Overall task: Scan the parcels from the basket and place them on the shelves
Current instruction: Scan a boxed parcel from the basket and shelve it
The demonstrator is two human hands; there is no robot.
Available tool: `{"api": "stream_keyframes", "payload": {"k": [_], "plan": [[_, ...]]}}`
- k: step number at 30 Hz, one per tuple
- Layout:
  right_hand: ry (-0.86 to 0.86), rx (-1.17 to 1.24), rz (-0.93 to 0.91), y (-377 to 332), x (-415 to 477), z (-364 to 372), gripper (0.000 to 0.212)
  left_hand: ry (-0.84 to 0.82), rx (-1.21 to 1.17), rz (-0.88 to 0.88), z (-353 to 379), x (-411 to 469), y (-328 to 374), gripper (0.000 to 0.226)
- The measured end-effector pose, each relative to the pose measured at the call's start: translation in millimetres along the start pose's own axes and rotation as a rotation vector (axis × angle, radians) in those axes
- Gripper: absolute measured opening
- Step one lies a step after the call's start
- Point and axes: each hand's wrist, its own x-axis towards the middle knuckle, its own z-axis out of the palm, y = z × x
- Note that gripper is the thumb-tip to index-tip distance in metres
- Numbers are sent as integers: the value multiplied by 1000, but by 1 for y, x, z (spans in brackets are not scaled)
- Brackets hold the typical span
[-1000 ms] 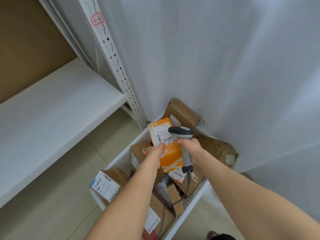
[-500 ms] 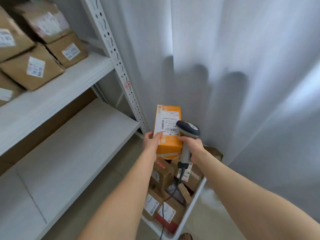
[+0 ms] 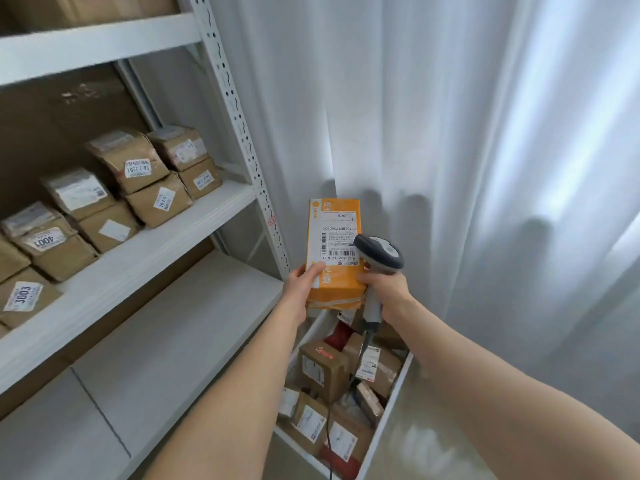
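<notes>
An orange parcel (image 3: pixel 332 268) with a white barcode label stands upright in front of me, above the basket. My left hand (image 3: pixel 300 282) grips its lower left edge. My right hand (image 3: pixel 388 292) is closed on the handle of a grey barcode scanner (image 3: pixel 378 254), whose head sits against the parcel's right side by the label; the fingers also touch the parcel's right edge. Below, the white basket (image 3: pixel 394 403) holds several brown cardboard parcels (image 3: pixel 323 370) with labels. The scanner's cable hangs down into the basket.
A white metal shelving unit stands on the left, its perforated post (image 3: pixel 242 133) right next to the parcel. The middle shelf (image 3: pixel 145 251) carries several labelled brown parcels (image 3: pixel 128 164). The lower shelf (image 3: pixel 166 341) is bare white board. White curtains (image 3: pixel 450 133) hang behind and to the right.
Both hands have lifted the orange parcel and scanner up from the basket to chest height. My view has tilted upward, bringing the loaded middle shelf into sight.
</notes>
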Motion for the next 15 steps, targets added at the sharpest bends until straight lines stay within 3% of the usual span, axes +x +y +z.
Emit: {"api": "stream_keyframes", "payload": {"k": [3,9,15], "plan": [[-28,16,-25,0,-37,-6,26,-42,-32,40,-10,-33,0,67],[-46,14,-34,1,-86,-8,31,-125,-89,-15,-38,-82,2,59],[-86,-89,-74,0,-115,11,21,-7,-60,72,-55,-96,2,72]]}}
